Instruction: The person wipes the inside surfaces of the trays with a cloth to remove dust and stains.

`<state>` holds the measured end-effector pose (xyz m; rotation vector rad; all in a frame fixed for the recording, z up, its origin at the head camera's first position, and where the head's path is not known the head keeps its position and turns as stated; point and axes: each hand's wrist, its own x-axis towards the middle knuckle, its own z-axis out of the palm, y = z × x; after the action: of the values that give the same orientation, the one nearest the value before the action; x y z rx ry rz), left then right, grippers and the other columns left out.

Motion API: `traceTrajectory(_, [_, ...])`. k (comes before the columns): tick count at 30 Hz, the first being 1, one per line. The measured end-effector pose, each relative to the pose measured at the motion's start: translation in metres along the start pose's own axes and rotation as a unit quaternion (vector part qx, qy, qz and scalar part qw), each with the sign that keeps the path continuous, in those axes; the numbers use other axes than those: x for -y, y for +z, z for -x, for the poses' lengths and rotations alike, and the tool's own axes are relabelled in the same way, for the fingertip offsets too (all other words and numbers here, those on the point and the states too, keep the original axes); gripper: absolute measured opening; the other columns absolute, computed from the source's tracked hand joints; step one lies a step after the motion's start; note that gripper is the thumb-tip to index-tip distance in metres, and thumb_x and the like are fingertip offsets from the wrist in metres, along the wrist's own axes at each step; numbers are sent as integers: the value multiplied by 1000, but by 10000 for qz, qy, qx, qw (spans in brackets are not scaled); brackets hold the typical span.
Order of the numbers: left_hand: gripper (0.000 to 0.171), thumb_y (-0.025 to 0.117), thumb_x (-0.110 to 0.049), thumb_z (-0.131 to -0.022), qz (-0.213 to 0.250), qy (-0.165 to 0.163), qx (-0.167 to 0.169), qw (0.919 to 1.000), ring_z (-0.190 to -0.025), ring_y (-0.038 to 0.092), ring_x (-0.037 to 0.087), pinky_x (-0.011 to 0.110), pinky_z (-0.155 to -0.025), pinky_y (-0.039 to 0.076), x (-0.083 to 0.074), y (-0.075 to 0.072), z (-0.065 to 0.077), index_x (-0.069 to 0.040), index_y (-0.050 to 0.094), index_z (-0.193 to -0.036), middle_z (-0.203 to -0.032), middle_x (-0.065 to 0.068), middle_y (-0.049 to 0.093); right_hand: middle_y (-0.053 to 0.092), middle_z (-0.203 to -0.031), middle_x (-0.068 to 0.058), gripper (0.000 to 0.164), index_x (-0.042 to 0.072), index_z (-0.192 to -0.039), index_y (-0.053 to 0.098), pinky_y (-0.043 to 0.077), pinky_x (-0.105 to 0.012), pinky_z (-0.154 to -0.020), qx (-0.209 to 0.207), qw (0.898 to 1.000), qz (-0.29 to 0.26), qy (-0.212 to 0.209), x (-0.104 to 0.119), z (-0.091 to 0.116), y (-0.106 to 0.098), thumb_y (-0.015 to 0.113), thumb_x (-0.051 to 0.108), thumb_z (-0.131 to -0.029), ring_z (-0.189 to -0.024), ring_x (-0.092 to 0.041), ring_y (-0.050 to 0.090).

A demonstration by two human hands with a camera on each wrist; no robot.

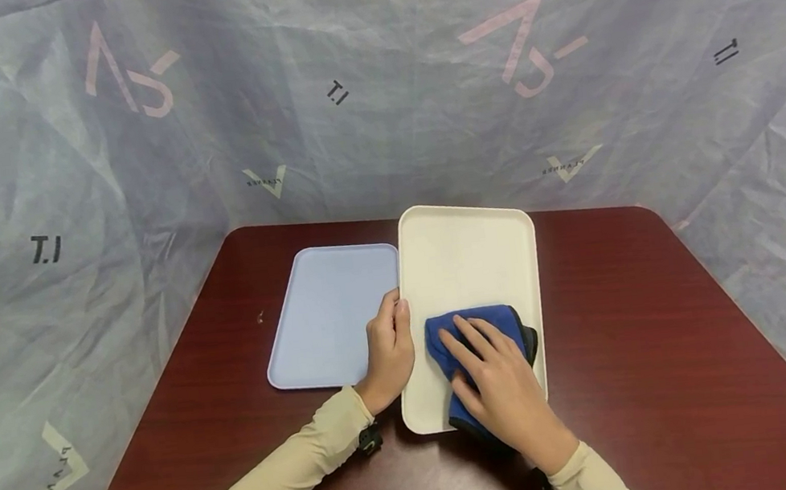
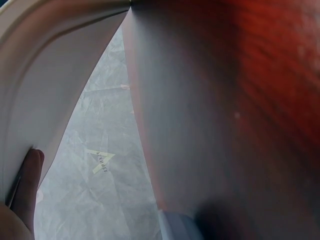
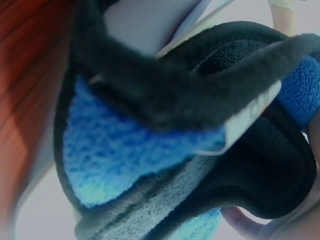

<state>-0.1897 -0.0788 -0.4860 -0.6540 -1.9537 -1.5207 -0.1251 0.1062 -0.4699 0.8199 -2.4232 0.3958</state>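
A cream rectangular tray (image 1: 468,261) is raised off the table and tilted, its inner face turned up. My left hand (image 1: 392,350) grips its left edge, thumb on the near side of the rim; in the left wrist view a finger (image 2: 31,182) lies against the tray's underside (image 2: 42,100). On the lower half of the tray, my right hand (image 1: 499,382) presses a folded blue cloth (image 1: 441,345) with spread, fairly straight fingers. The right wrist view shows the cloth's loose folds, with dark edging (image 3: 165,95), a grey side and a white label (image 3: 250,120).
A light blue tray (image 1: 338,308) lies flat on the dark red wooden table (image 1: 628,331), left of the cream one and partly behind my left hand. Grey printed sheeting (image 1: 409,130) hangs around the back and sides of the table.
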Motion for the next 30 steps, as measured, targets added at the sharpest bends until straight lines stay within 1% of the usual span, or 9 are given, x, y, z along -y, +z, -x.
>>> traceTrajectory(4, [31, 36, -10, -109, 2, -42, -5, 10000, -68, 59, 13, 27, -60, 48, 1, 0, 0, -1, 54, -133, -76, 5, 59, 52, -145, -18, 52, 10, -139, 59, 43, -58, -99, -23, 9998, 65, 196, -12, 7, -2, 66, 16, -88, -132, -36, 46])
traceTrajectory(5, [30, 36, -8, -109, 3, -49, -32, 10000, -68, 59, 15, 27, -60, 48, -4, 0, -1, 1, 54, -132, -76, 6, 59, 52, -145, -18, 52, 10, -139, 60, 43, -58, -98, -36, 9997, 80, 243, -15, 9, -2, 66, 16, -88, -132, -36, 46])
traceTrajectory(7, [30, 36, -8, -109, -6, -43, -36, 10000, -63, 55, 14, 27, -58, 45, -3, 0, -1, 1, 54, -132, -74, 6, 57, 53, -144, -18, 51, 10, -138, 60, 44, -58, -97, -51, 9994, 107, 324, -20, 13, -3, 67, 15, -88, -131, -36, 47])
traceTrajectory(10, [30, 36, -8, -109, -20, -73, -44, 10000, -64, 54, 15, 27, -57, 45, -2, 0, -1, 0, 54, -132, -75, 7, 59, 53, -143, -18, 51, 10, -138, 60, 44, -58, -96, -56, 9988, 134, 471, -27, 17, -5, 66, 14, -87, -130, -36, 48])
traceTrajectory(12, [31, 36, -11, -110, -6, -83, -11, 10000, -68, 57, 14, 27, -59, 47, 3, 1, 0, -2, 54, -132, -82, 8, 63, 53, -143, -18, 51, 10, -138, 60, 44, -58, -96, -50, 9982, 134, 587, -32, 20, -7, 67, 14, -87, -130, -36, 48])
traceTrajectory(16, [31, 35, -11, -110, -14, -76, -2, 10000, -73, 61, 16, 28, -61, 49, 2, 0, -1, -1, 54, -132, -88, 11, 67, 54, -142, -19, 52, 9, -138, 60, 44, -59, -95, -46, 9969, 121, 777, -41, 26, -8, 68, 14, -87, -130, -37, 48])
traceTrajectory(24, [30, 35, -11, -110, -72, -11, -52, 10000, -74, 62, 16, 28, -61, 49, 4, -1, -4, -2, 54, -132, -90, 11, 67, 55, -139, -22, 52, 6, -136, 62, 40, -63, -99, -125, 9950, 193, 975, -59, 35, -10, 70, 12, -85, -128, -41, 49])
traceTrajectory(27, [30, 35, -10, -109, -47, -13, -40, 10000, -79, 66, 17, 29, -62, 52, 5, 0, -3, -2, 54, -132, -95, 12, 69, 56, -138, -23, 52, 6, -135, 62, 40, -63, -99, -135, 9949, 191, 982, -60, 36, -11, 70, 12, -84, -127, -42, 49])
traceTrajectory(30, [30, 35, -11, -110, -95, -36, -34, 9999, -78, 65, 16, 28, -62, 52, 6, 0, -2, -2, 54, -131, -94, 11, 69, 56, -138, -23, 52, 5, -135, 62, 39, -63, -99, -116, 9950, 199, 971, -58, 37, -10, 69, 12, -84, -126, -42, 49])
